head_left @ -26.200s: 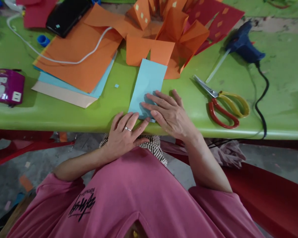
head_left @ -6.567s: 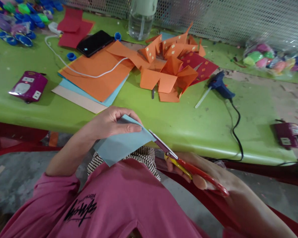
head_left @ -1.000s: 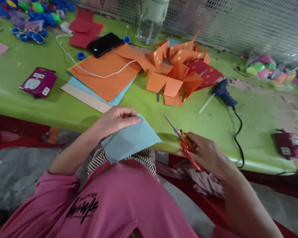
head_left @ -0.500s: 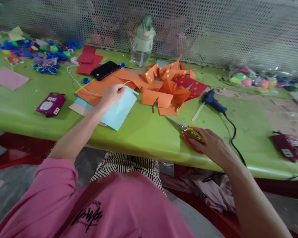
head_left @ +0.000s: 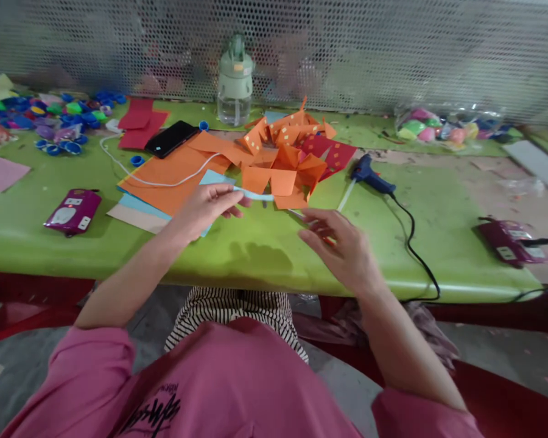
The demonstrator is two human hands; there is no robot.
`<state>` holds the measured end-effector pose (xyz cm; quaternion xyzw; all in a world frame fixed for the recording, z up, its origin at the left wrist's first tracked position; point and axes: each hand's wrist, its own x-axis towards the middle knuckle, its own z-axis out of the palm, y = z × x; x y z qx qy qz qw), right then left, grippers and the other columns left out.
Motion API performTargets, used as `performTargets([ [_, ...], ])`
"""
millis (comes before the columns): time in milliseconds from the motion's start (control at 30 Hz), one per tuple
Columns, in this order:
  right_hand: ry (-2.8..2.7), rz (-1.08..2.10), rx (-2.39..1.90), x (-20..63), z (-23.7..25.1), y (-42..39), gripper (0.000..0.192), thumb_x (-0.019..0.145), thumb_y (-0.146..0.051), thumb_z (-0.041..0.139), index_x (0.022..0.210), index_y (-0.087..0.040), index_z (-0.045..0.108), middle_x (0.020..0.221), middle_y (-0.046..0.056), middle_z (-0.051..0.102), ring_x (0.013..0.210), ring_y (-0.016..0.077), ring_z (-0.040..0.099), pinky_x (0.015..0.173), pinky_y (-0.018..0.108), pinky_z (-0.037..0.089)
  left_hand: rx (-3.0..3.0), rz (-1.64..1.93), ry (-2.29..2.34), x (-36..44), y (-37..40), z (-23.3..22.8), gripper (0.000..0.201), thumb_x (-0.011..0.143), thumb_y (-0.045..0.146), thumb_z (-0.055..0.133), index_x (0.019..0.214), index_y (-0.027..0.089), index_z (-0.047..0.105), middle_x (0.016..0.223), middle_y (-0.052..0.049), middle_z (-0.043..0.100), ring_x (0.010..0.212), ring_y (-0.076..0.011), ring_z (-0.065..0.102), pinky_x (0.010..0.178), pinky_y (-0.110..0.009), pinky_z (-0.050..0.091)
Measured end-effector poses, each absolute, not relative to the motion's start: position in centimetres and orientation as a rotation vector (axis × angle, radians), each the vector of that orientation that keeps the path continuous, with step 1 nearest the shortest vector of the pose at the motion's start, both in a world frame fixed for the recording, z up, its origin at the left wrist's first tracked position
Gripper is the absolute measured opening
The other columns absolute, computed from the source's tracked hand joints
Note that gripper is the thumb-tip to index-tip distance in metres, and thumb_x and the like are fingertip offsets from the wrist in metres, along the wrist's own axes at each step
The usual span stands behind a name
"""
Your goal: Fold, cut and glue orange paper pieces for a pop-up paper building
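My left hand [head_left: 214,207] pinches one end of a narrow light blue paper strip [head_left: 258,196] between thumb and fingers; the strip's other end points right. Beneath that hand lies a light blue sheet [head_left: 214,177], partly covered. My right hand [head_left: 340,243] hovers to the right of the strip, thumb and fingers apart, with nothing visible between them. Under it lie the scissors [head_left: 296,212]; a blade tip and a bit of the red handle show, and the hand hides the rest. Folded orange paper pieces [head_left: 281,181] sit just beyond both hands.
A blue glue gun [head_left: 374,175] with a black cord lies on the right. Purple power sockets [head_left: 75,210] stand at left and far right. A phone [head_left: 171,139], white cable, water bottle [head_left: 235,82] and piled blue caps [head_left: 64,118] are farther back.
My right hand has come off the scissors handles and moved left above them. My left hand has drawn the blue strip nearer, and the white cable lies farther from it. The view has shifted right.
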<state>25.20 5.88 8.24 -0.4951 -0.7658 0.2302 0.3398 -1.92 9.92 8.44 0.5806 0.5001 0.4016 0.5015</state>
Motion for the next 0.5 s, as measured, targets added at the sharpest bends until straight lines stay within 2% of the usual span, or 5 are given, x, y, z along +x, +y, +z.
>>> performTargets([
  [100,-1.837,0.967,-1.166,22.7,7.6,7.0,0.047,0.089,-0.052,0.064,0.124,-0.020,0.062,0.105,0.007,0.069,0.087,0.0151,0.066,0.070,0.028,0.056,1.370,0.942,1.149,-0.6,8.1,8.6,0.025,0.087,0.039,0.062,0.088,0.018,0.075,0.093,-0.005,0.078,0.070,-0.0106,0.069,0.066,-0.022,0.050],
  [200,-1.676,1.222,-1.051,21.4,7.0,7.2,0.048,0.086,-0.056,0.066,0.119,-0.021,0.064,0.096,0.004,0.069,0.076,0.0113,0.063,0.062,0.024,0.053,1.344,0.950,1.135,-0.3,7.6,8.3,0.026,0.088,0.041,0.062,0.091,0.019,0.076,0.096,-0.005,0.078,0.070,-0.0103,0.069,0.066,-0.022,0.049],
  [300,-1.522,1.322,-1.006,20.9,6.7,6.8,0.041,0.088,-0.056,0.065,0.111,-0.022,0.069,0.090,0.001,0.068,0.070,0.0091,0.061,0.059,0.022,0.051,1.337,0.964,1.169,-0.4,7.6,7.8,0.028,0.088,0.043,0.062,0.091,0.018,0.075,0.099,-0.006,0.078,0.072,-0.0112,0.070,0.068,-0.023,0.050],
  [400,-1.391,1.368,-1.010,20.9,6.4,6.6,0.046,0.092,-0.062,0.055,0.106,-0.021,0.071,0.088,0.003,0.069,0.069,0.0098,0.061,0.057,0.023,0.051,1.339,0.973,1.215,-0.4,7.9,7.4,0.027,0.088,0.043,0.063,0.090,0.018,0.073,0.100,-0.006,0.077,0.073,-0.0122,0.070,0.069,-0.024,0.051],
  [500,-1.388,1.374,-1.042,21.0,6.1,6.8,0.049,0.085,-0.065,0.063,0.105,-0.020,0.071,0.085,0.003,0.070,0.065,0.0098,0.060,0.053,0.023,0.049,1.364,0.957,1.245,-0.2,8.3,7.1,0.026,0.088,0.043,0.063,0.089,0.018,0.072,0.099,-0.006,0.077,0.075,-0.0130,0.071,0.068,-0.024,0.051],
])
